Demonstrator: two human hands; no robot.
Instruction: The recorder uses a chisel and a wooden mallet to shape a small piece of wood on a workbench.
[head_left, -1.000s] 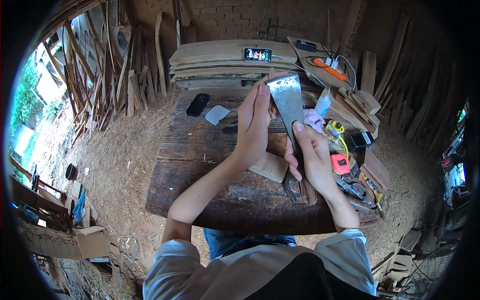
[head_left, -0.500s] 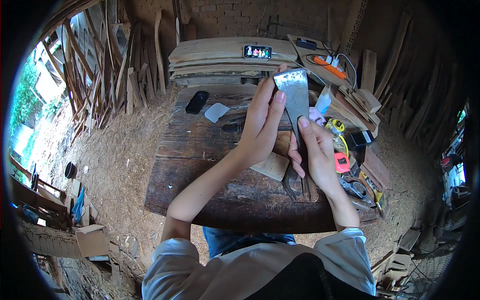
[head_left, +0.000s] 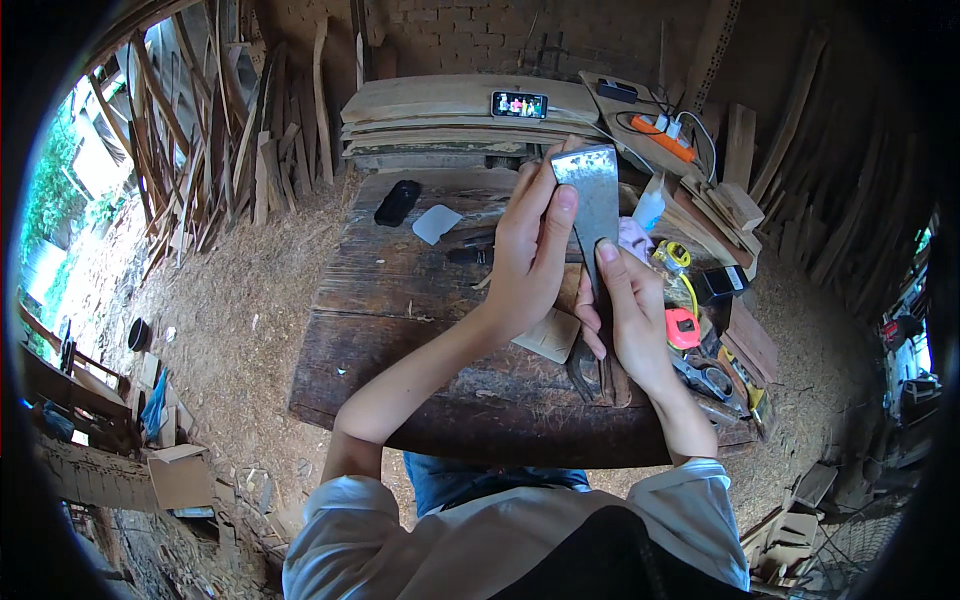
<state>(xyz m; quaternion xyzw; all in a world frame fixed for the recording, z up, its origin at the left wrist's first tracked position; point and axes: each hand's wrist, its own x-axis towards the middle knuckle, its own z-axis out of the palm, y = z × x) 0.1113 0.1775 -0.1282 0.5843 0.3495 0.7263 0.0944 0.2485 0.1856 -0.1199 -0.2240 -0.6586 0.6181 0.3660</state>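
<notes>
Between my two hands a wide chisel (head_left: 593,190), a flat grey steel blade narrowing downward, is held upright above the workbench (head_left: 360,350). My right hand (head_left: 632,310) is wrapped round its narrow lower part, thumb pressed on the steel; that grip hides much of the handle. My left hand (head_left: 527,240) has its thumb at the blade's left edge, with the fingers reaching up behind it. The bright, worn end of the blade points up and away from me. Below my hands a pale wood block (head_left: 552,336) and dark tool parts (head_left: 585,370) lie on the bench, partly covered.
A pink tape measure (head_left: 683,328), a yellow tape measure (head_left: 676,254), a black box (head_left: 722,282) and a glue-like bottle (head_left: 650,204) crowd the right side. At the back a phone (head_left: 519,105) leans on stacked boards (head_left: 420,105), near an orange power strip (head_left: 662,137). A black tray (head_left: 398,203) lies left.
My left hand has shifted slightly right and down along the blade. The chisel stays in nearly the same place, and my right hand keeps its grip.
</notes>
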